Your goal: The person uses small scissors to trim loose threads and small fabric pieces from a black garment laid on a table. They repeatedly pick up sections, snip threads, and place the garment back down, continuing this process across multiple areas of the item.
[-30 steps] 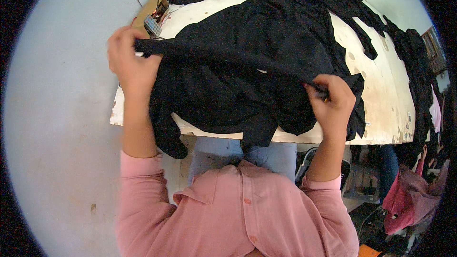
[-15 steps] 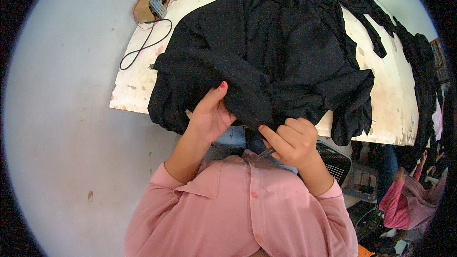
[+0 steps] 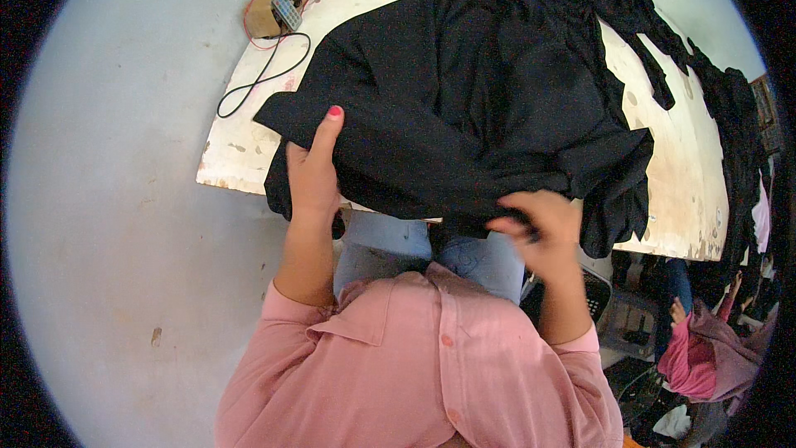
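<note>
A big black cloth (image 3: pixel 489 58) lies bunched in folds, its near edge hanging at the table front. My left hand (image 3: pixel 313 170) grips it near its left corner, thumb on top and the other fingers hidden beneath. My right hand (image 3: pixel 543 228) is at the near edge, to the right of the middle, and is smeared by motion. Inside its curled fingers sits a small dark tool (image 3: pixel 524 222), too blurred to name surely. The cloth between the two hands is drawn out along its edge.
The pale worn table (image 3: pixel 228 149) carries a brown box (image 3: pixel 274 0) with a small keypad panel (image 3: pixel 286 12) and a looped black cable (image 3: pixel 264 79). More black cloth (image 3: pixel 705 75) lies along the far right. A dark crate (image 3: pixel 593 286) and a person in pink (image 3: pixel 692 361) are at lower right.
My left hand has moved left and up along the cloth, turning its corner over. My right hand has shifted right, away from the left one. The cloth edge between them has opened out.
</note>
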`<state>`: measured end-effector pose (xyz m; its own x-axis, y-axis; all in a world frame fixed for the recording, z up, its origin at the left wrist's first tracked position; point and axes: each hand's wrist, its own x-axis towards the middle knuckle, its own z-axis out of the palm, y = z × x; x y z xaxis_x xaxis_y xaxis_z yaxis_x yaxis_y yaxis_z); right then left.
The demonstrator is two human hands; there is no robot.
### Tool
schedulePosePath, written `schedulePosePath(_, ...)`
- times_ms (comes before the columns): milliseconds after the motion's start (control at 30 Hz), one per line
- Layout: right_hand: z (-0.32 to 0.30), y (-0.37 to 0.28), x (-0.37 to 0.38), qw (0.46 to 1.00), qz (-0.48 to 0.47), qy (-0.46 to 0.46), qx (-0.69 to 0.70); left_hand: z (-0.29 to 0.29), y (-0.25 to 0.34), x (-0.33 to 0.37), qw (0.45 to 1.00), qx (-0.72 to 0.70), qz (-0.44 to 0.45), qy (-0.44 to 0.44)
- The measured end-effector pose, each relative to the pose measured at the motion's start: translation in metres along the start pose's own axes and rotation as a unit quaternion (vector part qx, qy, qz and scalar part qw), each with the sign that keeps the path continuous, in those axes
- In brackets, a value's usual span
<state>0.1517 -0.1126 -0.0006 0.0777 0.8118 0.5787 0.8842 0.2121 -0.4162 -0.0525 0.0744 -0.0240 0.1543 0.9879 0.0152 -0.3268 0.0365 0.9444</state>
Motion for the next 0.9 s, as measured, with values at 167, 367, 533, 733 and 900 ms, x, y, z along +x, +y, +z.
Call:
schedulePosePath(167, -0.062, 0.049, 0.010, 0.923, 0.239, 0.103, 0.285, 0.000, 0.022, 0.012, 0.803, 0.377, 0.461, 0.003)
schedulePosePath(367, -0.070, 0.079, 0.062, 0.871, 0.367, -0.021, -0.327, 0.004, 0.032, 0.035, 0.858, 0.470, 0.159, -0.132)
schedulePosePath(533, -0.045, 0.052, 0.076, 0.909, 0.214, 0.163, -0.318, 0.010, 0.048, 0.062, 0.848, 0.503, 0.137, -0.093)
schedulePosePath(733, 0.032, 0.037, 0.110, 0.991, 0.125, 0.015, -0.050, 0.017, 0.023, 0.078, 0.737, 0.616, 0.073, -0.269)
schedulePosePath(900, 0.074, 0.045, 0.125, 0.978, 0.163, 0.007, 0.131, 0.026, 0.034, 0.064, 0.801, 0.425, 0.292, -0.305)
